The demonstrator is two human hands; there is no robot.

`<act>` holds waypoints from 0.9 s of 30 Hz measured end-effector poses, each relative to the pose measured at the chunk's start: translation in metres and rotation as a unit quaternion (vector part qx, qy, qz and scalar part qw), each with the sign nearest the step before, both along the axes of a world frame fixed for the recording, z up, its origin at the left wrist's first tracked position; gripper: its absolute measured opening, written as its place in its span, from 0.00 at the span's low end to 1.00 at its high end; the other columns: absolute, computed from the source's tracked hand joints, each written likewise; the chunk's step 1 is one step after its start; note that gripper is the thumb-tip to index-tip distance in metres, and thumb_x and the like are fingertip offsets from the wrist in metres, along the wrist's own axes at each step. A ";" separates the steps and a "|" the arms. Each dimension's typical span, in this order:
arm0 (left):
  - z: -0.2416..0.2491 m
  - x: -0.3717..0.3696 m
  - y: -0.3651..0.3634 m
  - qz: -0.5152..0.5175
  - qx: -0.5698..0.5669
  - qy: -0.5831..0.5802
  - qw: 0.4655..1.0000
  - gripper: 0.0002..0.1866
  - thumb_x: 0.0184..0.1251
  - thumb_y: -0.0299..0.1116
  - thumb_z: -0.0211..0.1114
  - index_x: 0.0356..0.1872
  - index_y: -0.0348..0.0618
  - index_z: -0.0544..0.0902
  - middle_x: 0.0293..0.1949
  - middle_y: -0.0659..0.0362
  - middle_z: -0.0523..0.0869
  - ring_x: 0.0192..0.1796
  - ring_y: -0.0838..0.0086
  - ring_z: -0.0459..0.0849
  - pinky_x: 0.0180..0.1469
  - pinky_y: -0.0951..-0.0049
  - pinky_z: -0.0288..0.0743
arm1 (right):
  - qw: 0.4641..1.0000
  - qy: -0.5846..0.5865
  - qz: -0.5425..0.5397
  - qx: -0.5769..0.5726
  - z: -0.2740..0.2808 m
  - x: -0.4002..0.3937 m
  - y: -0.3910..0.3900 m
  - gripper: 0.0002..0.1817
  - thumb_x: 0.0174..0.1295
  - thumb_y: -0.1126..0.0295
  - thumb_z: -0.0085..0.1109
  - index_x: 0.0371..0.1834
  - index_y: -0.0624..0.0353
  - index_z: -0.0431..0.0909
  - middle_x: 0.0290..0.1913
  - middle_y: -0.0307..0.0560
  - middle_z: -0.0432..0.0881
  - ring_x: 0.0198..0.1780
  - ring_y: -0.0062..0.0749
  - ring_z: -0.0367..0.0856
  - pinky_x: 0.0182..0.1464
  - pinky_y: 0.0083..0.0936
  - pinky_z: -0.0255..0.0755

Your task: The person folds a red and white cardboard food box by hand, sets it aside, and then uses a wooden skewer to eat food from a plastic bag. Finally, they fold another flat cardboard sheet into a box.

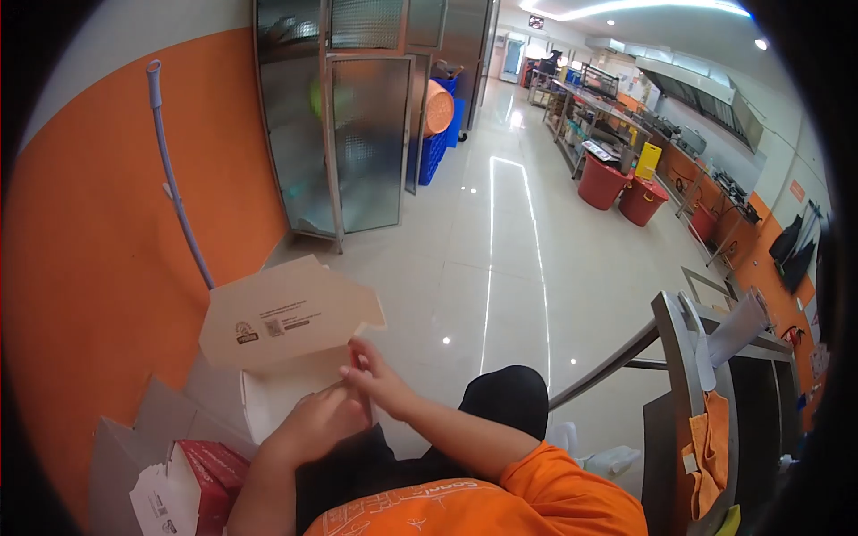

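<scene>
An open cardboard food box (308, 371) rests by my lap, with a white inside. Its raised brown lid (290, 308) carries printed text and a square code. My right hand (380, 380) is closed at the box's right corner, thumb and fingers pinched around the edge. Against the near right side of the box, my left hand (335, 413) is bent over the wall with its fingers partly hidden. The hands overlap closely. Red printed boxes (210, 478) lie at the lower left, beside my left forearm.
A metal frame stand (666, 330) on the right bears a clear plastic cup (742, 322) and an orange cloth (710, 456). A glass-doored cabinet (371, 143) stands ahead left. Red tubs (603, 183) sit farther off by steel tables. A grey pipe (170, 179) leans against the orange wall.
</scene>
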State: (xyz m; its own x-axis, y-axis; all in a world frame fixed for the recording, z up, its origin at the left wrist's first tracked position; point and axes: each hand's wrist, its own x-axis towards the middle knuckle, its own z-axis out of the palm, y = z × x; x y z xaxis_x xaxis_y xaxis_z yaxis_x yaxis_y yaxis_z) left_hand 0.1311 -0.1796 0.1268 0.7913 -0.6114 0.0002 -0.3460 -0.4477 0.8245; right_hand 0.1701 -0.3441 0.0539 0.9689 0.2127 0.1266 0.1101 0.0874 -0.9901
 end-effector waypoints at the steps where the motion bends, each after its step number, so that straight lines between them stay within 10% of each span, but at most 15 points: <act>1: 0.012 -0.014 -0.003 0.042 0.148 -0.150 0.977 0.23 0.72 0.47 0.50 0.56 0.39 0.74 0.56 0.47 0.78 0.59 0.53 0.74 0.62 0.65 0.65 | 0.999 0.036 0.004 0.010 0.001 0.002 -0.003 0.34 0.64 0.57 0.58 0.68 0.61 0.57 0.59 0.52 0.68 0.58 0.36 0.68 0.61 0.29 0.63; 9: -0.032 -0.015 0.083 0.429 0.033 -0.140 0.892 0.22 0.62 0.34 0.64 0.55 0.40 0.68 0.54 0.49 0.73 0.59 0.60 0.72 0.63 0.63 0.64 | 0.977 0.143 0.051 0.148 0.004 0.013 -0.017 0.30 0.65 0.64 0.56 0.68 0.61 0.59 0.58 0.49 0.71 0.58 0.33 0.73 0.55 0.29 0.70; 13: -0.082 -0.014 0.086 0.424 -0.232 0.088 0.871 0.27 0.69 0.32 0.57 0.63 0.38 0.57 0.59 0.51 0.69 0.63 0.66 0.68 0.65 0.68 0.60 | 0.976 0.166 0.054 0.130 0.001 0.011 -0.013 0.29 0.65 0.65 0.55 0.67 0.61 0.60 0.59 0.47 0.70 0.59 0.32 0.72 0.55 0.29 0.71; 20: -0.097 -0.017 0.087 0.413 -0.381 0.169 0.810 0.27 0.72 0.36 0.52 0.68 0.40 0.56 0.64 0.51 0.66 0.66 0.68 0.65 0.67 0.70 0.56 | 0.986 0.136 0.042 0.084 -0.013 0.021 -0.011 0.27 0.65 0.68 0.53 0.66 0.63 0.61 0.60 0.46 0.70 0.54 0.29 0.73 0.47 0.27 0.74; 27: -0.082 -0.025 0.104 0.338 -0.526 0.289 0.725 0.26 0.69 0.48 0.56 0.60 0.39 0.72 0.53 0.55 0.80 0.55 0.70 0.78 0.58 0.69 0.71 | 0.965 0.156 0.147 0.153 0.012 0.011 -0.003 0.28 0.62 0.72 0.49 0.67 0.64 0.59 0.63 0.50 0.67 0.65 0.34 0.65 0.65 0.29 0.59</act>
State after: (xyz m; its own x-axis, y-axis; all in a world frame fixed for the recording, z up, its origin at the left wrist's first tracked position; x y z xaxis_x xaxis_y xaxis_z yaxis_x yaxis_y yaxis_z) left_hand 0.1060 -0.0757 0.0451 0.9639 0.0133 -0.2661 0.1989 0.6287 0.7518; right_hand 0.1806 -0.3473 0.0660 0.8733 0.4834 -0.0603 -0.2626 0.3628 -0.8941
